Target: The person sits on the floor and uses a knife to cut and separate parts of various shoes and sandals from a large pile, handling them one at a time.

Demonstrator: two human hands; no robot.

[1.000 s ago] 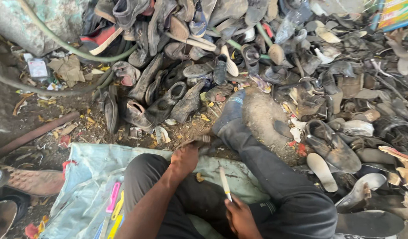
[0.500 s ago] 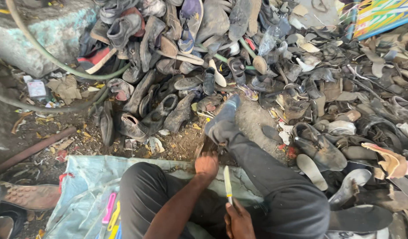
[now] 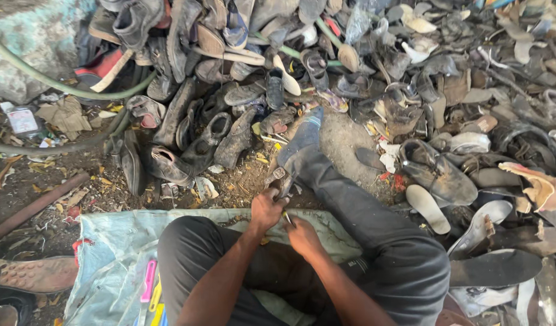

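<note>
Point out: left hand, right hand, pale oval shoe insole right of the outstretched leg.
left hand (image 3: 267,209), head view, on the back of the hand.
right hand (image 3: 302,234), head view, on the back of the hand.
pale oval shoe insole (image 3: 427,208), head view, on the middle of its flat top.

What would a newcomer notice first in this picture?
A huge heap of worn shoes and loose soles fills the ground ahead and to the right. At the bottom centre, the left hand and right hand meet over a small piece, on a pale blue sheet.
</note>
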